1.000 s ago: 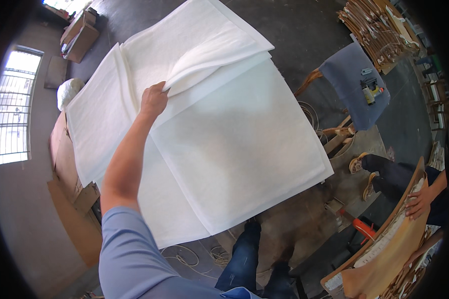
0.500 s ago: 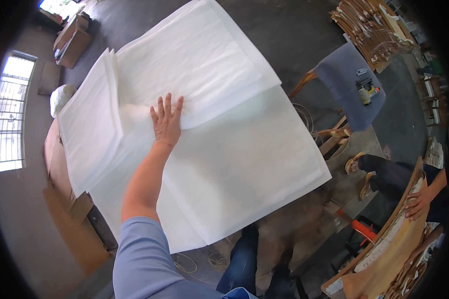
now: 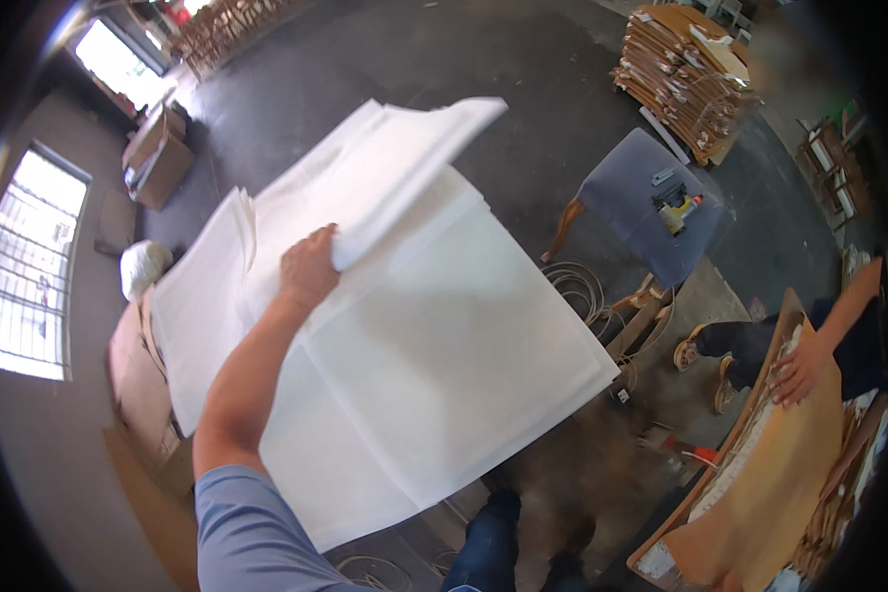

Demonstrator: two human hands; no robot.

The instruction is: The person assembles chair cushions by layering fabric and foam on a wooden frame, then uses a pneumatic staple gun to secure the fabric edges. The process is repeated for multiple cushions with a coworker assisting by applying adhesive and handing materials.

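Note:
Large, soft white padding sheets (image 3: 464,375) lie in layers before me, with straight fold lines across them. My left hand (image 3: 311,268) has its fingers curled round the edge of the upper white padding sheet (image 3: 365,173). That sheet's right side is raised and bent over, its far right corner standing off the layer below. Another folded part of the padding (image 3: 205,286) lies to the left of my hand. My right hand is out of view.
To the right, a grey-blue padded chair seat (image 3: 627,183) carries a yellow-and-black tool (image 3: 676,212). Coiled hose (image 3: 577,286) lies beside it. At the lower right, another person's hand (image 3: 804,370) rests on a curved wooden panel (image 3: 760,493). Stacked wooden pieces (image 3: 676,84) stand farther back.
My left hand has gone from lying flat on the padding to gripping the upper sheet's edge. The sheet's right side has lifted and folded toward the left. The view has shifted.

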